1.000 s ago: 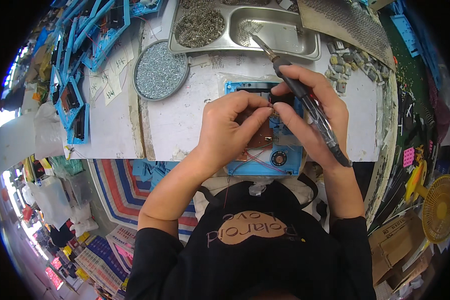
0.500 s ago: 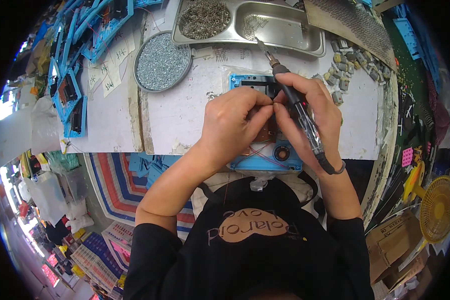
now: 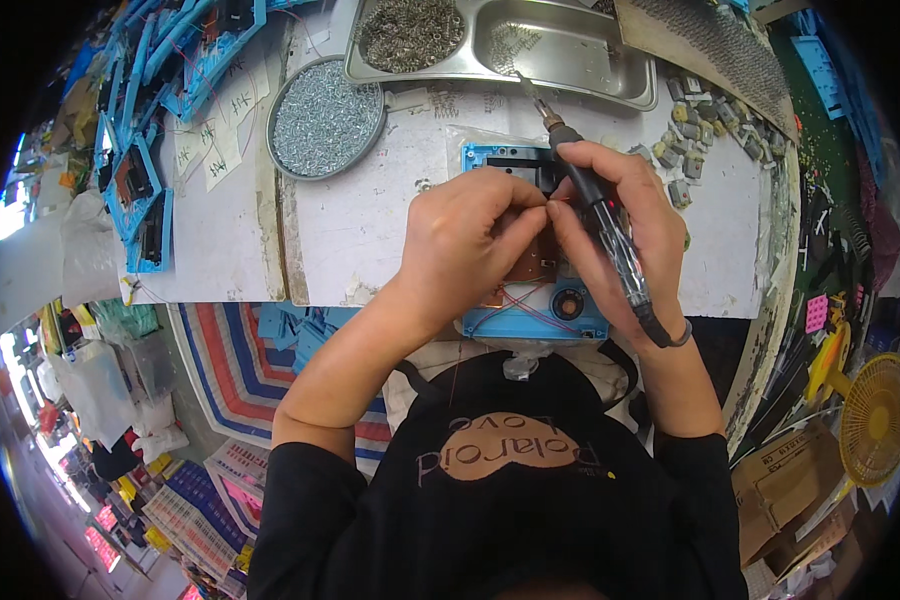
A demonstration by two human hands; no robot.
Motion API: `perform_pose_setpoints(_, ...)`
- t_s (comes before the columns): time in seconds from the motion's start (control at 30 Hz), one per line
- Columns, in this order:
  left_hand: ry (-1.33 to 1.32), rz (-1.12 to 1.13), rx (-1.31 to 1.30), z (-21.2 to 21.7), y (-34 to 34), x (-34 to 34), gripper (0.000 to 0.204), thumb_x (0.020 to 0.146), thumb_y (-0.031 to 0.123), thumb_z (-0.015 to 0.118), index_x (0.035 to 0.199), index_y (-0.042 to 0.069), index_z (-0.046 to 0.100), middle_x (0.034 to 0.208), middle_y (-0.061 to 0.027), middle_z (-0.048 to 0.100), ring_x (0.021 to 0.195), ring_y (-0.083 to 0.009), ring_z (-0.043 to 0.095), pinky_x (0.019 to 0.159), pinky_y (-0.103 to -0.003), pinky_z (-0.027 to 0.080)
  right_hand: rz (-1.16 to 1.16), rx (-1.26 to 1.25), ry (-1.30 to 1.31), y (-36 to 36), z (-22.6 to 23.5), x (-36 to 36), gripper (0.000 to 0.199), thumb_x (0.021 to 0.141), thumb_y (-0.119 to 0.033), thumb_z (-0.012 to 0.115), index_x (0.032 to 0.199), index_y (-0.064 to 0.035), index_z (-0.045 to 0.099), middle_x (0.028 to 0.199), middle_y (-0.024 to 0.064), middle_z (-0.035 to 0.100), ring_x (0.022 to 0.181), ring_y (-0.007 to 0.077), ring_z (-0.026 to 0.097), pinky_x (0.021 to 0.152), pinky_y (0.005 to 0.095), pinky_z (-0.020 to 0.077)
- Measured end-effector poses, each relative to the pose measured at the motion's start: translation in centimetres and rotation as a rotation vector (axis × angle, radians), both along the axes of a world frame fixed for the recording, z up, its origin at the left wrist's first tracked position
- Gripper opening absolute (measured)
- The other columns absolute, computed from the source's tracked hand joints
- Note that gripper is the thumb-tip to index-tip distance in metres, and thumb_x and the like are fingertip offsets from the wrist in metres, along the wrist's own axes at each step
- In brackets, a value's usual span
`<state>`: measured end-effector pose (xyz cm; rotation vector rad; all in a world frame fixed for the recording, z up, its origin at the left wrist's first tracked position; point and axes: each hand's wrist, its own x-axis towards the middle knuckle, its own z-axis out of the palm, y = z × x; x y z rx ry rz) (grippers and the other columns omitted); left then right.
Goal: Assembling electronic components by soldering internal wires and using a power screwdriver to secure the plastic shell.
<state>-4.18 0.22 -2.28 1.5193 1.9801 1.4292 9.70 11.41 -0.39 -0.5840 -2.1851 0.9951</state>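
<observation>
Left hand (image 3: pixel 470 240): thumb and forefinger pinched together above the blue plastic casing (image 3: pixel 530 326); what they grip is too small to make out. Right hand (image 3: pixel 635 225): wrapped around a soldering iron (image 3: pixel 595 195), tip pointing away toward the steel tray (image 3: pixel 610 75), cable end toward the wrist. Right thumb and forefinger are also close together; the fingertips of both hands nearly meet, a thin reddish strand (image 3: pixel 562 200) beside them. Whether both hands hold it: cannot tell.

Casing lies near the table's near edge, partly hidden by the hands. Inside: brown circuit board (image 3: pixel 535 268), round speaker (image 3: pixel 567 304) at near right, red wires (image 3: pixel 520 303) at the near end.

White table (image 3: pixel 355 235), far side: steel tray with coil springs (image 3: pixel 410 38) in its left compartment and a few in its right. Left of the casing and farther off: round dish (image 3: pixel 312 177) of small metal parts (image 3: pixel 327 115). Far left: piled blue casings (image 3: pixel 150 205). Far right: loose grey-and-yellow components (image 3: pixel 692 130).
</observation>
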Motion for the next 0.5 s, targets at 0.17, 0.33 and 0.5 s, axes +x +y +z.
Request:
perform_pose_setpoints(0.17, -0.440, -0.038, -0.197, 0.5, -0.6, -0.6, 0.012, 0.086, 0.006, 0.079, 0.094, -0.001, 0.074, 0.080, -0.0069, 0.073, 0.064, -0.0103, 0.067, 0.058, -0.025, 0.054, 0.001, -0.002, 0.043, 0.0, -0.7, 0.2, 0.046, 0.074, 0.004, 0.077, 0.117, -0.0064, 0.067, 0.098, 0.0072, 0.071, 0.084, 0.0268, 0.062, 0.082, 0.0362, 0.0489)
perform_pose_setpoints(0.33, -0.499, -0.009, -0.241, 0.9, -0.4, -0.6, 0.011, 0.089, 0.007, 0.077, 0.095, -0.002, 0.074, 0.077, -0.0048, 0.072, 0.063, -0.0070, 0.066, 0.058, -0.023, 0.052, -0.012, 0.070, 0.024, -0.1, -1.1, 0.4, 0.045, 0.072, 0.004, 0.078, 0.115, -0.0041, 0.066, 0.103, 0.0074, 0.071, 0.085, 0.0272, 0.062, 0.083, 0.0371, 0.0487)
perform_pose_setpoints(0.5, -0.516, 0.004, -0.243, 1.1, -0.2, -0.3, 0.011, 0.089, 0.006, 0.076, 0.095, -0.002, 0.071, 0.079, -0.0042, 0.070, 0.063, -0.0059, 0.062, 0.056, -0.023, 0.049, -0.032, 0.071, 0.039, -0.3, -1.1, 0.3, 0.047, 0.070, 0.003, 0.078, 0.115, -0.0034, 0.066, 0.104, 0.0066, 0.071, 0.085, 0.0274, 0.062, 0.085, 0.0377, 0.0474)
